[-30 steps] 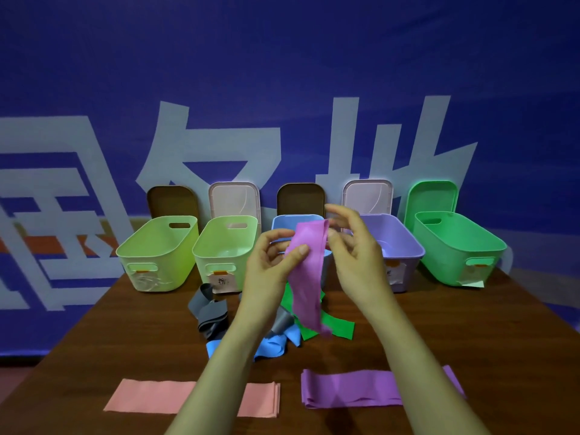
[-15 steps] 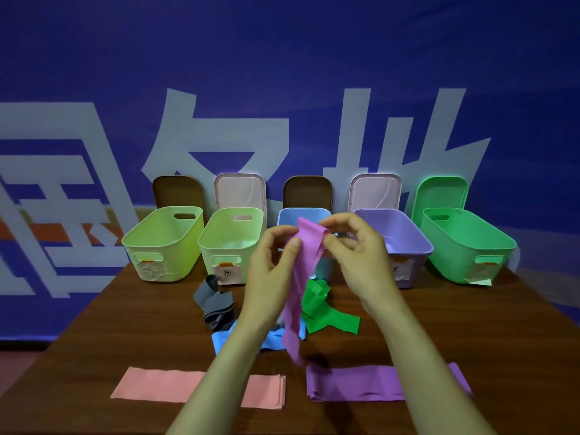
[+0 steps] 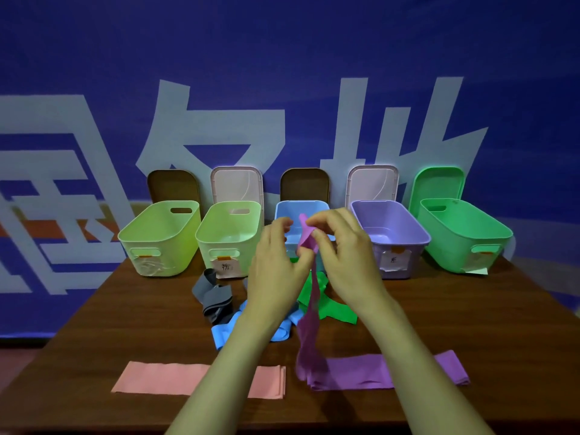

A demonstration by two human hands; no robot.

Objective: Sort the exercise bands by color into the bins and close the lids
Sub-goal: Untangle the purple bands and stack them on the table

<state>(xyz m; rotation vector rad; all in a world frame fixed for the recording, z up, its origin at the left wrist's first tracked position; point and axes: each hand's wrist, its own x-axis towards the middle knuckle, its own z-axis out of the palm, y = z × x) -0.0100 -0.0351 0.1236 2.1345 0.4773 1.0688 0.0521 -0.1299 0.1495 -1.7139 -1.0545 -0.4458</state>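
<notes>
The left grip [image 3: 276, 262] and right grip [image 3: 342, 255] both pinch the top end of a purple band [image 3: 309, 334], which hangs limp beneath them toward the table [image 3: 125, 309]. It looks light, soft and stretchy, and is best bunched up from that end. The open purple bin [image 3: 405, 246] stands just right of the grips. Below them lie a flat purple band [image 3: 354, 372], a pink band [image 3: 163, 378] and green [image 3: 335, 310], blue [image 3: 222, 332] and grey [image 3: 213, 296] bands. Nothing seems to block the way.

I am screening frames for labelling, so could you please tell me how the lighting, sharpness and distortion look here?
Head view: dim, blue-tinted light; left hand, right hand and held band are fairly sharp; wide-angle stretch splays the green bin outward; the label on the purple bin is too small to read.
</notes>
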